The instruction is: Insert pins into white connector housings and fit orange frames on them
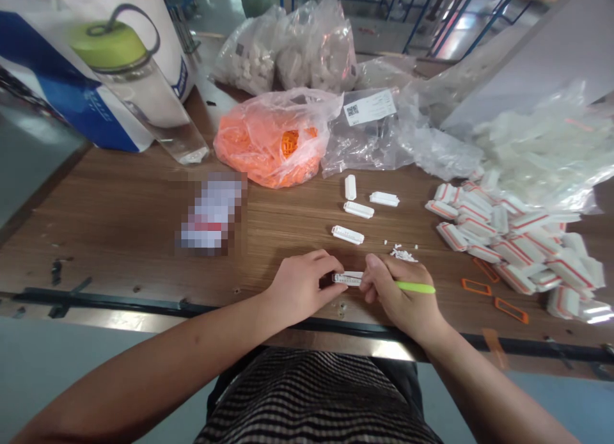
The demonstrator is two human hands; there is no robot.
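My left hand (302,285) grips the left end of a small white plastic strip-shaped part (347,278) between thumb and fingers, close to the table's front edge. Held in the fingers of my right hand (403,300) is a slim lime-green tool (415,287); its tip is hidden behind the fingers at the part's right end. Just beyond that hand lies a little heap of tiny white pieces (401,254), with a couple of loose ones beside it. A similar white part (348,235) and several more lie farther back.
At right, white parts with orange-red bands form a pile (518,239), near loose orange frames (511,310). A bag of orange pieces (271,143), bags of white pieces (254,57) and a leaning bottle (144,92) stand behind. A blurred-out item (211,210) lies left.
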